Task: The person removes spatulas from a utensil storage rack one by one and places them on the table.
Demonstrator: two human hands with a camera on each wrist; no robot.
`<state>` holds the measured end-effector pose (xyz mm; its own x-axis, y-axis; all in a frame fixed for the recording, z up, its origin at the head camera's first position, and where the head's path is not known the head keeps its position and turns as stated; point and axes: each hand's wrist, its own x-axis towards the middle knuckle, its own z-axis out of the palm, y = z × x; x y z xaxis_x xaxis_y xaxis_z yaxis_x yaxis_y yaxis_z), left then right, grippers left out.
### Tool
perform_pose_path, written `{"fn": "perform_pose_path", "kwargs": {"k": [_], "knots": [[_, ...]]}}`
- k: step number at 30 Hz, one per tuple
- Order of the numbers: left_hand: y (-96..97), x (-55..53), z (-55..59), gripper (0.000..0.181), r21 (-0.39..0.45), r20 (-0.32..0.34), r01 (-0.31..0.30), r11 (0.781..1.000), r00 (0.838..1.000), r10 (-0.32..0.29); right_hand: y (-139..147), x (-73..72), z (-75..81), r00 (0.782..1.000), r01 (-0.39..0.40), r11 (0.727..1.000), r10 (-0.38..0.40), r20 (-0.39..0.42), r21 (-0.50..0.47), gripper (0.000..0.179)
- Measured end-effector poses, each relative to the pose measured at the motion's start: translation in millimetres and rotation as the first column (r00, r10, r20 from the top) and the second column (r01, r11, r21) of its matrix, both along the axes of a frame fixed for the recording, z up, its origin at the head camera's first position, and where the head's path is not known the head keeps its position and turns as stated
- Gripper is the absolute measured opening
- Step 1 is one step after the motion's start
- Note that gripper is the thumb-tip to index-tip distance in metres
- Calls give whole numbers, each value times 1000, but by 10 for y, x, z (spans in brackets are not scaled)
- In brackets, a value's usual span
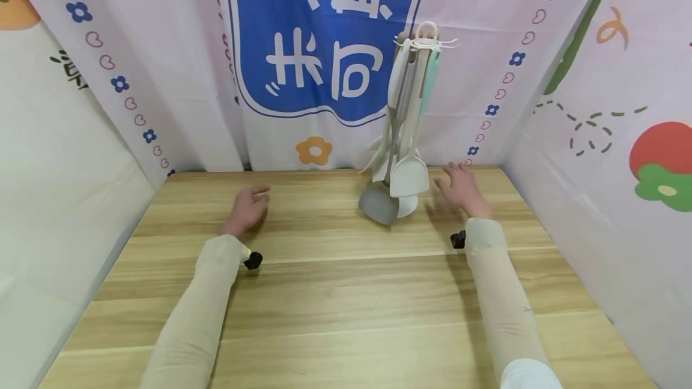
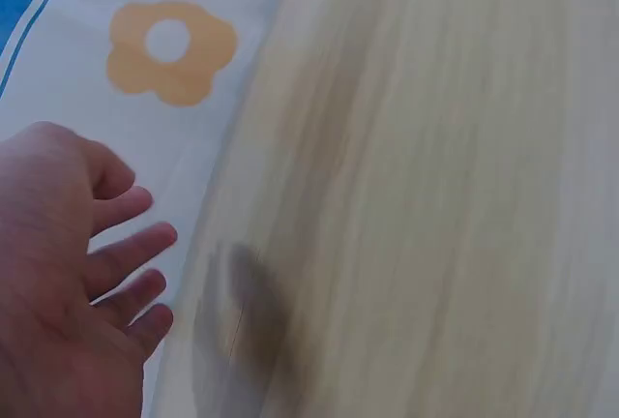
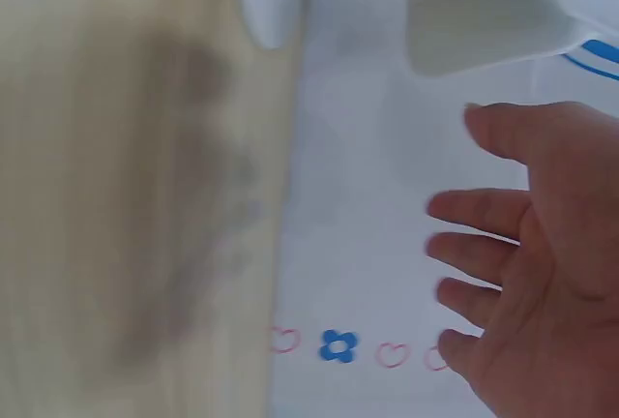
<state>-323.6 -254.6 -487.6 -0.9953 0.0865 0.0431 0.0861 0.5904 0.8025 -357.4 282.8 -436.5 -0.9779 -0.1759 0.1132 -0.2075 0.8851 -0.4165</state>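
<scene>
A white utensil rack (image 1: 426,42) with a ring on top and several hooks stands at the back of the table, hung with kitchen utensils. Among them are a white spatula (image 1: 409,176), a grey broad-headed utensil (image 1: 379,203) and one with a mint-green handle (image 1: 430,80). Just right of these, my right hand (image 1: 464,189) hovers with fingers spread, holding nothing; in the right wrist view a white utensil head (image 3: 488,26) lies beyond the thumb. My left hand (image 1: 248,210) is over the left part of the table, its fingers loosely bent and nothing in them.
The wooden table (image 1: 335,317) reaches back to a printed cloth (image 1: 313,137) with a blue sign pattern. More cloth walls, the left (image 1: 59,197) and the right (image 1: 584,209), flank the table's sides.
</scene>
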Motion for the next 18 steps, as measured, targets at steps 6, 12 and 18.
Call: {"fn": "perform_pose_path", "kwargs": {"k": [6, 12, 18], "knots": [[184, -36, 81, 42, 173, 1, 15, 985, 1000, -16, -50, 18, 368, 997, -43, 977, 56, 58, -211, 56], [435, -62, 503, 39, 257, 33, 84, 963, 995, -95, -237, 29, 958, 941, -136, 871, -37, -338, -472, 34], [817, -80, 916, 34, 295, 0, 114, 949, 993, -119, -400, 13, 1609, 713, -221, 844, -203, -672, -489, 25]]}}
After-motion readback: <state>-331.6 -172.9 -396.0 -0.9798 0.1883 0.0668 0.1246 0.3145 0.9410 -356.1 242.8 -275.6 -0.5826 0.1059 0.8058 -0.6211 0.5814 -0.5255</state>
